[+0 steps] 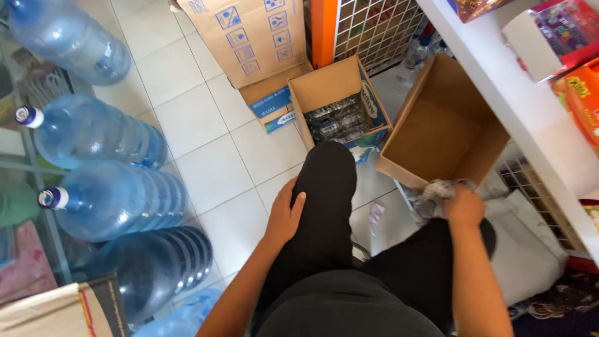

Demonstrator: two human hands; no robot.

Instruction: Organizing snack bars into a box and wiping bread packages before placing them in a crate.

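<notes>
Gripping crumpled plastic (pixel 437 195) beside empty carton (pixel 437 131)

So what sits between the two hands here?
In the head view, only the person's black-trousered thighs and a strip of floor tile separate the left hand from the right hand, which grips crumpled plastic.

Water jugs (pixel 106 196) lie along floor (pixel 206 143) left edge; box with bottles (pixel 340 103) stands ahead, left of empty box (pixel 446 125); shelf (pixel 518 106) at right.
</notes>
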